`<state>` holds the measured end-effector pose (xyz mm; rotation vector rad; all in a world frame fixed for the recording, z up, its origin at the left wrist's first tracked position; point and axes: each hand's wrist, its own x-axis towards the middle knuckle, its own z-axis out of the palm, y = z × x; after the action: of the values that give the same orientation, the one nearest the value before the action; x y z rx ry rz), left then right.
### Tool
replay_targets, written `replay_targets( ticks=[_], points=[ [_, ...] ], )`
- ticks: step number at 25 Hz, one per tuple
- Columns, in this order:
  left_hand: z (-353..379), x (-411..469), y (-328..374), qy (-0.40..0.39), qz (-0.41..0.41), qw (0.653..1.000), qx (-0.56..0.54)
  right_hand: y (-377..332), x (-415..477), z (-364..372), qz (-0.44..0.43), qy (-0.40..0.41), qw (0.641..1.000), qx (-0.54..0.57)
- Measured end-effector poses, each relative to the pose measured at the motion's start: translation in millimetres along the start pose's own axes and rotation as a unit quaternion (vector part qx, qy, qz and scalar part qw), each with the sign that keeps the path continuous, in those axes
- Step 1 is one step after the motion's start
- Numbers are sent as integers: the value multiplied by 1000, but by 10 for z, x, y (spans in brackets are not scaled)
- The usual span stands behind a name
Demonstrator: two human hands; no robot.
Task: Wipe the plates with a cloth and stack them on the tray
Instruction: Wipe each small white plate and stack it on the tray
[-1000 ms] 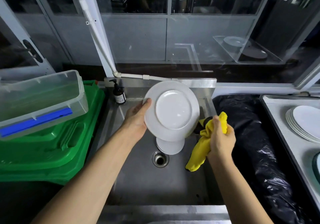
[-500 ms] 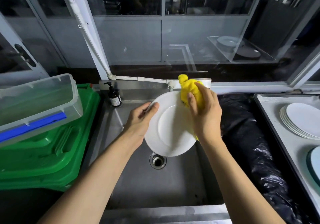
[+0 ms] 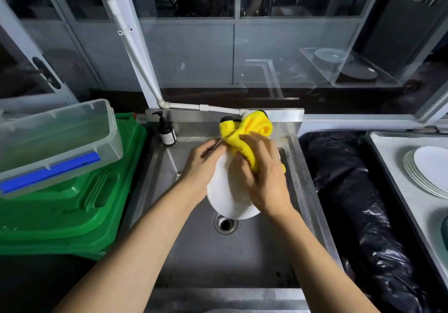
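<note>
**A:** Where's your plate (image 3: 224, 191) right now?

**B:** Above the sink (image 3: 242, 259), just over the drain (image 3: 225, 223), tilted up on edge. Your left hand (image 3: 202, 161) is closed on its left rim, thumb on the face. Your right hand (image 3: 263, 179) is bunched around the yellow cloth (image 3: 244, 134) and presses it against the upper part of the plate.

**A:** How will it handle?

**B:** I'd judge it stiff, glazed and breakable, probably slick if damp (the steel basin below would not forgive a drop). Keep hold at the rim, with fingers behind and thumb in front, and let the soft cloth give while the plate stays rigid. The cloth is limp, so wad it in your palm to stop loose ends trailing.

**A:** And the counts?

**B:** One plate in your hands, one cloth. On the tray (image 3: 388, 157) at the right there is one stack of white plates (image 3: 426, 170); several rims show, but I can't count them exactly because the frame cuts it off. A darker dish edge (image 3: 444, 232) peeks in nearer on the same tray. To the left, one clear tub (image 3: 55, 138) sits on a green bin (image 3: 72, 206), and one soap bottle (image 3: 166, 130) stands at the sink's far left corner.
</note>
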<state>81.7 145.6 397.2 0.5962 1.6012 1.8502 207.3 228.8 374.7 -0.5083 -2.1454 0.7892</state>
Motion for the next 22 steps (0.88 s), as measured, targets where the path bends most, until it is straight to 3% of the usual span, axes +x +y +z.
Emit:
replay_targets(
  ticks=[2, 6, 11, 15, 18, 22],
  points=[
    [5, -6, -19, -4, 4, 1000, -2, -6, 14, 30, -31, -8, 999, 1],
    [23, -31, 2, 12, 11, 1000, 13, -29, 206, -4, 78, 112, 989, 61],
    [84, 11, 63, 26, -35, 999, 10, -229, 85, 160, 16, 102, 991, 83],
    [131, 29, 56, 56, -89, 993, -60, -340, -122, 320, 41, 113, 989, 88],
    [140, 51, 79, 70, -122, 985, -100, -293, -254, 372, 37, 79, 994, 63],
    [71, 107, 158, 92, -143, 976, -137, -234, -506, 470, -32, 29, 999, -5]
  ],
)
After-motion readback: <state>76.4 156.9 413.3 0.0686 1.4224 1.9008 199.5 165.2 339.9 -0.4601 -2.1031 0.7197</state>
